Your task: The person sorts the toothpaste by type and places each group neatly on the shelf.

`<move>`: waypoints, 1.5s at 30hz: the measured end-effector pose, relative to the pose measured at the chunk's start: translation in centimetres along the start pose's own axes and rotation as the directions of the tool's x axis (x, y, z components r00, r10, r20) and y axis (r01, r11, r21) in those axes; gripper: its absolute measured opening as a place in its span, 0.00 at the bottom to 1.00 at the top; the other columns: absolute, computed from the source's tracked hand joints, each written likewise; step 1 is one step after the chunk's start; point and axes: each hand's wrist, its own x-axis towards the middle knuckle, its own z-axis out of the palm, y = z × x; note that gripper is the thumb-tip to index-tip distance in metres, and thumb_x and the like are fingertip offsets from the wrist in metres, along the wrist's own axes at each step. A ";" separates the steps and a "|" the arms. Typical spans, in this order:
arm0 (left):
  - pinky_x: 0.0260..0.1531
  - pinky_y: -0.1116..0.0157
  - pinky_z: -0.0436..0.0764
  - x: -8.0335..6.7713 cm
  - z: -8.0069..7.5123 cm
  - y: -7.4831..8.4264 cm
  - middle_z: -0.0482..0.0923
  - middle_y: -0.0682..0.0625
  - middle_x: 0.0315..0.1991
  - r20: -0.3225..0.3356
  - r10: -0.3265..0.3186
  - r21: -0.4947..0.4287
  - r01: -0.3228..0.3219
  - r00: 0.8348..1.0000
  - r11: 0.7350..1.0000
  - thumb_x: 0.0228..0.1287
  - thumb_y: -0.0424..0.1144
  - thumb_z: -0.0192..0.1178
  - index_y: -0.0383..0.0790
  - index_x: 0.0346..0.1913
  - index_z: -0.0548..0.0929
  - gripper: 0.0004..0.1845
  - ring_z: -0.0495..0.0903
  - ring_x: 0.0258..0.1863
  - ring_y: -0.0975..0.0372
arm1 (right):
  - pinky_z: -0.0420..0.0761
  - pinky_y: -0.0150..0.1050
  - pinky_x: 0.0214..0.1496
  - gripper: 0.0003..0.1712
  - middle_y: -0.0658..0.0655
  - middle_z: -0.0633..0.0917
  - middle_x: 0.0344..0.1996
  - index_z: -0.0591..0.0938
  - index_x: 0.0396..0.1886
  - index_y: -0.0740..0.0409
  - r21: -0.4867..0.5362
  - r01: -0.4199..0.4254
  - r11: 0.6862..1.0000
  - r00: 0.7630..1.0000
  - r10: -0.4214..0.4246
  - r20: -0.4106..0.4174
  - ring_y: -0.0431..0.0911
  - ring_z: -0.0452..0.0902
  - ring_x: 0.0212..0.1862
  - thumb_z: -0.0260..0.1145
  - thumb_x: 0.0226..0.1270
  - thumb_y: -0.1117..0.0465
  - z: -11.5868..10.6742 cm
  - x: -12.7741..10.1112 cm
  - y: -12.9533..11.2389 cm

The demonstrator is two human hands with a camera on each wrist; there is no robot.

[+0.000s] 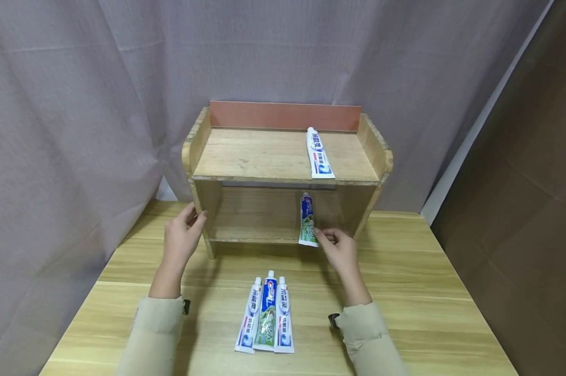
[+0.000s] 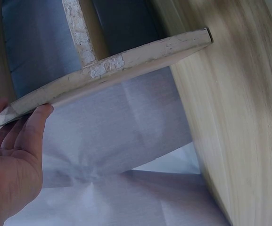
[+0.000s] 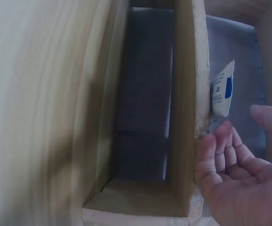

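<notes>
Standing on a pale wooden table [image 1: 405, 292], grey curtain [image 1: 76, 104] behind, both hands' grips relaxed, holding nothing.

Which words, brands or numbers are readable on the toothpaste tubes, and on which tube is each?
No text reads clearly.
Tube on top shelf: print too small.
Tube on lower shelf, at the right hand: blurred.
Three tubes on table: logos blurred.

The right hand [image 3: 234, 183] lies palm-up with relaxed, loosely curled fingers [image 3: 218, 143], their tips touching the chipped front edge of a pale wooden shelf board [image 3: 199, 94]. Just above the fingertips, the flat crimped end of a white-and-blue toothpaste tube [image 3: 222, 89] sticks out past that edge. Grey cloth [image 3: 145, 94] shows behind the shelf.
</notes>
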 end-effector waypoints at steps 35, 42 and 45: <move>0.45 0.54 0.87 0.0 0.1 0.1 0.86 0.39 0.49 -0.007 0.004 0.006 -0.004 1.000 1.000 0.70 0.39 0.62 0.39 0.58 0.84 0.17 0.87 0.46 0.49 | 0.81 0.36 0.41 0.20 0.57 0.88 0.34 0.87 0.40 0.60 0.006 -0.030 1.000 1.000 0.030 -0.008 0.47 0.81 0.37 0.71 0.66 0.46 -0.1 -1.6 0.6; 0.45 0.53 0.87 0.0 0.0 -0.1 0.85 0.39 0.49 -0.006 0.004 0.013 -0.004 1.000 1.000 0.70 0.40 0.62 0.40 0.58 0.84 0.17 0.87 0.47 0.48 | 0.81 0.36 0.41 0.20 0.56 0.87 0.34 0.87 0.41 0.59 0.030 -0.053 0.998 0.998 0.053 0.017 0.46 0.81 0.36 0.70 0.67 0.45 -0.3 -2.4 0.6; 0.46 0.53 0.87 0.0 0.0 0.0 0.85 0.39 0.49 -0.006 0.004 0.011 -0.004 1.000 1.000 0.70 0.40 0.62 0.40 0.58 0.84 0.17 0.87 0.47 0.48 | 0.81 0.34 0.39 0.18 0.55 0.87 0.33 0.87 0.40 0.59 0.040 -0.044 0.998 0.999 0.044 0.006 0.45 0.80 0.35 0.71 0.66 0.47 -0.5 -2.7 0.7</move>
